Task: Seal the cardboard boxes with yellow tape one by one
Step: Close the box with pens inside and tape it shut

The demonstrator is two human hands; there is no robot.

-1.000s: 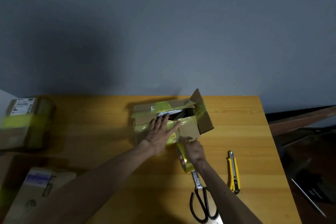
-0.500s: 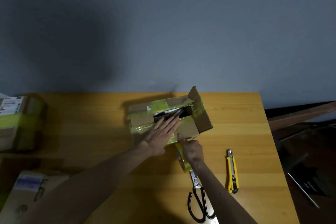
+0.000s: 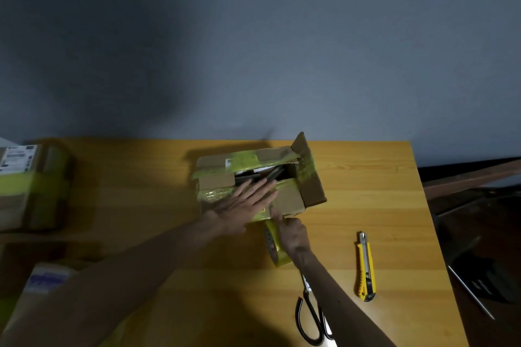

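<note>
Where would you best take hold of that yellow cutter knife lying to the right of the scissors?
Take the utility knife by the middle of its yellow handle, coming from above with the fingers across its narrow width. It lies flat on the table with its long axis pointing away from the person. The metal blade end is at the far tip, so stay clear of that. Both long sides look free.

Cardboard box point(image 3: 290, 197) before me: right flap raised, top seam gaping, yellow strips across; yellow tape roll point(image 3: 277, 253) on edge at its near wall.
</note>
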